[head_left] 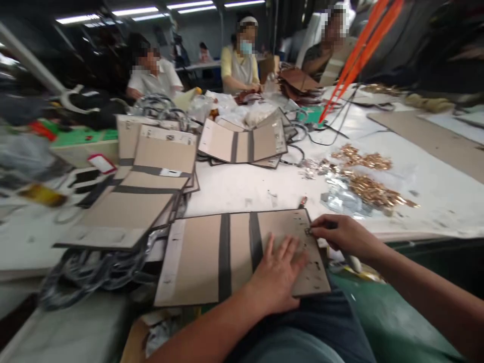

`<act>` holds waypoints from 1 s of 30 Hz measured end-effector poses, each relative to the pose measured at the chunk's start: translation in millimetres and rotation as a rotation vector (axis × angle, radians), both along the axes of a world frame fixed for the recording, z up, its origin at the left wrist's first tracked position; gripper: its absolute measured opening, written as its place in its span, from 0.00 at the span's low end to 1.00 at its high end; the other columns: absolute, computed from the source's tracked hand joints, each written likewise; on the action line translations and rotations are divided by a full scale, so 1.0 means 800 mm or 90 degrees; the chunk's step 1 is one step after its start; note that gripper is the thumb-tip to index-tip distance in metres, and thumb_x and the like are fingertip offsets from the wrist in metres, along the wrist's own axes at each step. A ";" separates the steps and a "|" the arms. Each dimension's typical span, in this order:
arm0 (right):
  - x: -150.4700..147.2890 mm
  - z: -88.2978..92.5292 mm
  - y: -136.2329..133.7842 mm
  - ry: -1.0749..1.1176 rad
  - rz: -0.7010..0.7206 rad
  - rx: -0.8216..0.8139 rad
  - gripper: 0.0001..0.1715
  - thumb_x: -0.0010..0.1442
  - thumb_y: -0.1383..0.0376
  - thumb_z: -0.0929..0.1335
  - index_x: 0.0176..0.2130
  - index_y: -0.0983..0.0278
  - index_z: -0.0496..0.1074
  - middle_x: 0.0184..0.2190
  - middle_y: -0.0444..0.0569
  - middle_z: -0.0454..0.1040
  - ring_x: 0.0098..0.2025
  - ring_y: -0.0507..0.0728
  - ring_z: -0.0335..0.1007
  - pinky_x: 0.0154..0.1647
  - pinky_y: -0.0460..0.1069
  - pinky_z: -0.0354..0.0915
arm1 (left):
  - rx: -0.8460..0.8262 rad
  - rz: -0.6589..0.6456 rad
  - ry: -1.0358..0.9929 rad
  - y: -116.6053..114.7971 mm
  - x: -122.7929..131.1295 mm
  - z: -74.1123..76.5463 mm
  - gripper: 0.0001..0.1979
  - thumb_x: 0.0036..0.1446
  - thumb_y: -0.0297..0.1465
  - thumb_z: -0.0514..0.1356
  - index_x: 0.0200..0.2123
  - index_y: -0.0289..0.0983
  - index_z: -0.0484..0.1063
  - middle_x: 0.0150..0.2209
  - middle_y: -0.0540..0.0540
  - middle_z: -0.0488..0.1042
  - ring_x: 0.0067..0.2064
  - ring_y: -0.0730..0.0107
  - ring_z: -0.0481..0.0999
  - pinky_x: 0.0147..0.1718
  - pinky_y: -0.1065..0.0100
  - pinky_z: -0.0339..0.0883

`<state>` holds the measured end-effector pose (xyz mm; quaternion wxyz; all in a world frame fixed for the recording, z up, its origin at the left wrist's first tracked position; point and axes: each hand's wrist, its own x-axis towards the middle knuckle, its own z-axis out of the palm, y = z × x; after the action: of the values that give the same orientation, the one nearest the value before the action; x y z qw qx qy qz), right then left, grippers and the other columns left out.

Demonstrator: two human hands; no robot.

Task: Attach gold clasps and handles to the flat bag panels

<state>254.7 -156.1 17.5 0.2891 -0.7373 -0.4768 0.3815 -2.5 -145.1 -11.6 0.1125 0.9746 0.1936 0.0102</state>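
Observation:
A flat brown panel [202, 252] with two dark bands across its middle lies in front of me, over the table's near edge. My left hand [278, 269] rests flat on its right part, fingers spread. At the panel's right edge, my right hand [340, 234] is closed in a pinch beside small dark slots and fittings. A dark bit shows at its fingertips, and a pale rounded end [353, 263] pokes out below the palm; what it grips is not clear. Just above the panel's top edge stands a small reddish item [303, 202].
Similar panels are stacked at left [155, 201] and beyond [242, 143]. Piles of gold-coloured metal pieces [372, 189] lie on the white table [223, 189] at right. Wrapped dark handles [98, 275] hang at the near left. Orange straps [359, 55] slant down. Several people sit across the table.

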 end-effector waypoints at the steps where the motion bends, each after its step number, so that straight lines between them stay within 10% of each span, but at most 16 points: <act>1: 0.009 0.000 -0.018 0.027 -0.016 -0.039 0.22 0.57 0.49 0.74 0.42 0.64 0.80 0.24 0.45 0.74 0.21 0.50 0.64 0.22 0.46 0.61 | -0.009 -0.026 -0.009 0.001 0.009 -0.006 0.52 0.55 0.50 0.67 0.76 0.38 0.50 0.78 0.33 0.42 0.78 0.42 0.37 0.73 0.33 0.25; 19: -0.015 0.001 -0.001 -0.226 0.255 -0.001 0.13 0.64 0.64 0.68 0.43 0.54 0.84 0.44 0.42 0.82 0.45 0.56 0.77 0.47 0.48 0.66 | -0.013 -0.025 -0.033 0.008 0.009 -0.018 0.56 0.52 0.50 0.71 0.75 0.38 0.50 0.77 0.32 0.42 0.78 0.45 0.37 0.73 0.37 0.20; 30: -0.019 -0.001 0.001 -0.299 0.255 0.010 0.11 0.65 0.64 0.70 0.45 0.55 0.82 0.45 0.41 0.82 0.46 0.55 0.77 0.46 0.49 0.64 | 0.004 -0.026 -0.025 0.009 0.011 -0.017 0.56 0.53 0.52 0.71 0.76 0.37 0.49 0.77 0.29 0.44 0.78 0.43 0.39 0.73 0.35 0.22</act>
<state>239.8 -155.1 16.6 0.0961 -0.6941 -0.6694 0.2466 6.6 -137.9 -25.2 0.1137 0.9783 0.1713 0.0272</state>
